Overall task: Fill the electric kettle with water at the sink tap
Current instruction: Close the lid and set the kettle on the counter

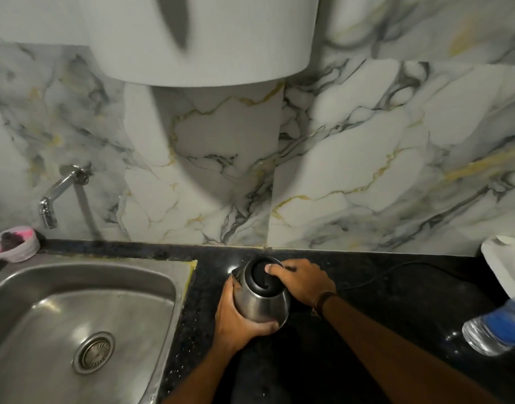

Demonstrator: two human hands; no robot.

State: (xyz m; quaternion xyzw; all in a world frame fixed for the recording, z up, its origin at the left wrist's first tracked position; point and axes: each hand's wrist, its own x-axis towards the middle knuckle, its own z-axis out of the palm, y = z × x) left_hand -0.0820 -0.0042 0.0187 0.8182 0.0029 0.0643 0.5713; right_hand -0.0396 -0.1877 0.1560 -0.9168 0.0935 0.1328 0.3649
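Rounded brushed-steel electric kettle [260,298] with black lid, on black speckled desk [367,287]: rigid, slick, probably light, clasped around the body by left hand [235,319], right hand [301,279] gripping near the lid.

Both bare forearms reach forward. The left hand [238,319] curls its fingers in a wrapped grip, thumb forward. The right hand [302,279] is palm-down, fingers bent, a brown wristband [323,301] on its wrist.

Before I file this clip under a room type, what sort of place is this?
Most likely a home kitchen counter. A steel sink is set into a dark worktop, a wall tap juts from marble-look tiles, and both hands hold an electric kettle beside the sink.
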